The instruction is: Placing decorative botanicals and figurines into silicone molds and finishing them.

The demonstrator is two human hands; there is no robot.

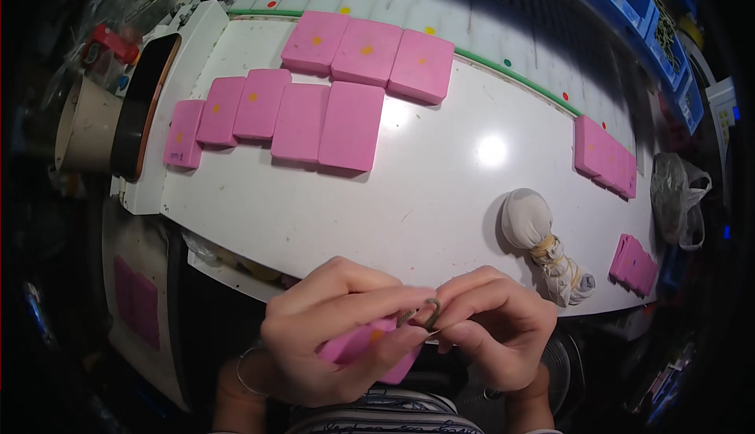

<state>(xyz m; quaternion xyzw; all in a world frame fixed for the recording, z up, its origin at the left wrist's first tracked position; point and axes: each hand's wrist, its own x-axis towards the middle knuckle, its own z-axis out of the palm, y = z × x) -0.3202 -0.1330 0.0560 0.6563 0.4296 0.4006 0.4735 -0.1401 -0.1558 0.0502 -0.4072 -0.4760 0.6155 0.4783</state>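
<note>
As the left hand (318, 320) curled round a block (354, 345), the right hand (501, 328) pinched at a loop (437, 313) at six o'clock; adjusting seemed underway, next needing steadiness.

Illumination: bright over the white tabletop (440, 222). A single round glare spot (492, 150) lies on this surface, well beyond the right hand (499, 328). The cloth bundle (525, 218), near that hand on its far side, casts a soft shadow toward the left. Areas below and well to the left of the left hand (334, 328) are dim, with detail lost. Distortion: the green strip far beyond both hands bows; the corners fall to black. Sharpness: the small bent piece (434, 314) between the fingertips shows soft detail.
</note>
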